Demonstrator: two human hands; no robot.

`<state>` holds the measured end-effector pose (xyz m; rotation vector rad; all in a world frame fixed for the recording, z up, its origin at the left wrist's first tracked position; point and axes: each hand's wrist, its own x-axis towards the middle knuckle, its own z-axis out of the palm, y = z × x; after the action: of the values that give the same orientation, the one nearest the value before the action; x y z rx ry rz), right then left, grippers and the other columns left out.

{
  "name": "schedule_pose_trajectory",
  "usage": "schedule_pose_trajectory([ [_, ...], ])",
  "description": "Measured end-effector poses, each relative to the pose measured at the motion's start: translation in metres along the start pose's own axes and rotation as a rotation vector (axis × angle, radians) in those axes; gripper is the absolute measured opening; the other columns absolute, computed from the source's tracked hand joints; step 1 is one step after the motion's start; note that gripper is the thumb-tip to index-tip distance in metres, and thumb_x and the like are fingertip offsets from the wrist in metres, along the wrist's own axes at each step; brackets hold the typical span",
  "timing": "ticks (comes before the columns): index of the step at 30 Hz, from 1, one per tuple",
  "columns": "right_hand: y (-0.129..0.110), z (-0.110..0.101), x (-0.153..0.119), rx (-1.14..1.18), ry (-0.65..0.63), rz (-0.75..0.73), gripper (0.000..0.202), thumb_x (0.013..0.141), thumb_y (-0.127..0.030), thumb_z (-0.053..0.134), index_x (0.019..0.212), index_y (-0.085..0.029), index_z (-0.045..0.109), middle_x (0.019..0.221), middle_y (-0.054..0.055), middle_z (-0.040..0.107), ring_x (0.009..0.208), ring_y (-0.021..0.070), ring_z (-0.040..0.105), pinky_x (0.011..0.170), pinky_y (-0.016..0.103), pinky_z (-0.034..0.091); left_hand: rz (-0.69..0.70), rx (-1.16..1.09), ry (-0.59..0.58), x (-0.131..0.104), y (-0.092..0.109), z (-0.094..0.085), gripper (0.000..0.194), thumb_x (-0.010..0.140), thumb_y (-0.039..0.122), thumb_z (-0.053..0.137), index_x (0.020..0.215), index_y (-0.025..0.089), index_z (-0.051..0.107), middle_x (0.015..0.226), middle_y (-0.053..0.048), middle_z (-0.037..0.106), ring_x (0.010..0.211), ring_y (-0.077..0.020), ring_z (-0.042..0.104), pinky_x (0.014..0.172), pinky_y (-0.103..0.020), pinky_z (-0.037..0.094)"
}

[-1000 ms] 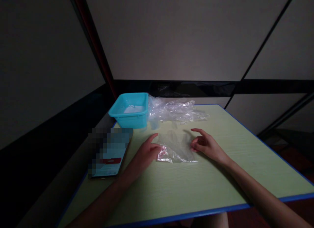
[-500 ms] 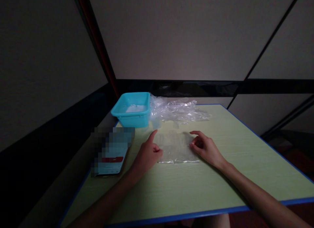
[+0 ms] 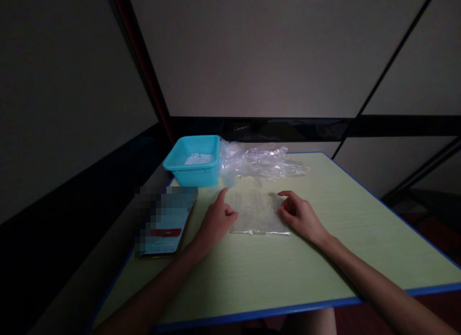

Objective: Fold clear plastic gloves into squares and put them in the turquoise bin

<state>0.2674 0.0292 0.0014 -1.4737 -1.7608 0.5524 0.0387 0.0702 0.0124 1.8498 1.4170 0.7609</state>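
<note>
Plastic bag (image 3: 260,216) is lying flat on the worktop (image 3: 353,200), mid-frame, between left hand (image 3: 216,218) and right hand (image 3: 304,218). Both grips are looking narrow by its side edges; whether pinching, I cannot tell. Even tension should be keeping it smooth.

Turquoise basin (image 3: 194,178), crumpled clear plastic (image 3: 264,162) beside it, partly pixelated screen device (image 3: 169,219), blue-edged green table (image 3: 360,215), pale wall panels (image 3: 259,51)

No lettering or number is readable. The lit screen (image 3: 175,215) is partly pixelated; the pale mark on its red bar (image 3: 169,232) is illegible.
</note>
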Motion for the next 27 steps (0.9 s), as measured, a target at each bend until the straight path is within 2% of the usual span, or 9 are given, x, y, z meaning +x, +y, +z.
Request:
schedule_pose_trajectory([
  [5, 0.001, -0.001, 0.001, -0.036, 0.021, -0.002, 0.029, 0.078, -0.023, 0.050, 0.105, -0.016, 0.046, 0.067, -0.001, 0.056, 0.052, 0.0120, 0.052, 0.049, 0.023, 0.041, 0.034, 0.193, 0.031, -0.006, 0.002, 0.004, 0.071, 0.071, 0.009, 0.051, 0.136, 0.006, 0.021, 0.057, 0.007, 0.052, 0.054, -0.0122, 0.052, 0.057, -0.022, 0.041],
  [7, -0.002, -0.004, -0.001, -0.055, 0.068, -0.015, 0.027, 0.079, -0.025, 0.050, 0.104, -0.016, 0.047, 0.072, 0.001, 0.058, 0.051, 0.0119, 0.053, 0.048, 0.024, 0.043, 0.035, 0.286, 0.052, -0.011, 0.006, 0.003, 0.070, 0.073, 0.013, 0.051, 0.136, 0.006, 0.022, 0.061, 0.005, 0.054, 0.056, -0.0132, 0.053, 0.057, -0.023, 0.042],
  [10, -0.014, -0.010, -0.013, -0.184, 0.135, -0.119, 0.024, 0.084, -0.028, 0.046, 0.102, -0.014, 0.051, 0.085, 0.008, 0.060, 0.063, 0.0149, 0.058, 0.059, 0.029, 0.049, 0.154, 0.437, 0.129, -0.022, 0.011, -0.002, 0.062, 0.075, 0.020, 0.052, 0.132, 0.009, 0.030, 0.085, -0.004, 0.060, 0.074, -0.0183, 0.058, 0.066, -0.029, 0.046],
  [12, -0.025, -0.012, -0.027, -0.313, 0.042, -0.235, 0.029, 0.087, -0.029, 0.042, 0.110, -0.013, 0.051, 0.102, 0.013, 0.060, 0.088, 0.0199, 0.059, 0.078, 0.035, 0.049, 0.340, 0.512, 0.117, -0.031, 0.013, -0.004, 0.056, 0.077, 0.024, 0.052, 0.128, 0.010, 0.037, 0.109, -0.012, 0.056, 0.097, -0.0229, 0.055, 0.080, -0.034, 0.045],
  [14, -0.035, -0.011, -0.044, -0.475, -0.101, -0.343, 0.047, 0.086, -0.034, 0.044, 0.127, -0.011, 0.041, 0.125, 0.016, 0.050, 0.114, 0.0246, 0.048, 0.094, 0.042, 0.040, 0.527, 0.570, 0.012, -0.040, 0.014, -0.005, 0.057, 0.079, 0.030, 0.051, 0.129, 0.009, 0.035, 0.129, -0.015, 0.044, 0.119, -0.0250, 0.041, 0.096, -0.036, 0.037],
  [16, -0.039, -0.009, -0.058, -0.605, -0.209, -0.410, 0.060, 0.087, -0.040, 0.042, 0.136, -0.010, 0.028, 0.138, 0.017, 0.036, 0.126, 0.0264, 0.032, 0.102, 0.048, 0.029, 0.633, 0.634, -0.109, -0.048, 0.012, -0.004, 0.065, 0.081, 0.036, 0.050, 0.134, 0.007, 0.027, 0.140, -0.016, 0.031, 0.129, -0.0246, 0.027, 0.104, -0.037, 0.027],
  [18, -0.038, -0.007, -0.066, -0.687, -0.283, -0.437, 0.067, 0.088, -0.047, 0.037, 0.139, -0.009, 0.019, 0.142, 0.017, 0.026, 0.131, 0.0263, 0.022, 0.104, 0.050, 0.024, 0.642, 0.706, -0.192, -0.053, 0.009, -0.002, 0.070, 0.082, 0.041, 0.047, 0.136, 0.005, 0.020, 0.144, -0.017, 0.022, 0.133, -0.0245, 0.019, 0.107, -0.038, 0.022],
  [21, -0.031, -0.007, -0.070, -0.737, -0.343, -0.432, 0.070, 0.089, -0.051, 0.031, 0.141, -0.008, 0.011, 0.143, 0.016, 0.020, 0.132, 0.0253, 0.017, 0.104, 0.051, 0.023, 0.576, 0.791, -0.258, -0.059, 0.004, -0.002, 0.071, 0.085, 0.046, 0.041, 0.136, 0.002, 0.020, 0.144, -0.019, 0.020, 0.133, -0.0249, 0.018, 0.107, -0.039, 0.021],
  [27, -0.020, -0.016, -0.071, -0.728, -0.376, -0.425, 0.072, 0.089, -0.051, 0.031, 0.141, -0.013, 0.000, 0.144, 0.014, 0.017, 0.132, 0.0252, 0.017, 0.104, 0.053, 0.021, 0.544, 0.854, -0.280, -0.061, 0.001, -0.006, 0.066, 0.086, 0.048, 0.036, 0.135, 0.005, 0.025, 0.143, -0.016, 0.020, 0.132, -0.0239, 0.019, 0.106, -0.038, 0.023],
])
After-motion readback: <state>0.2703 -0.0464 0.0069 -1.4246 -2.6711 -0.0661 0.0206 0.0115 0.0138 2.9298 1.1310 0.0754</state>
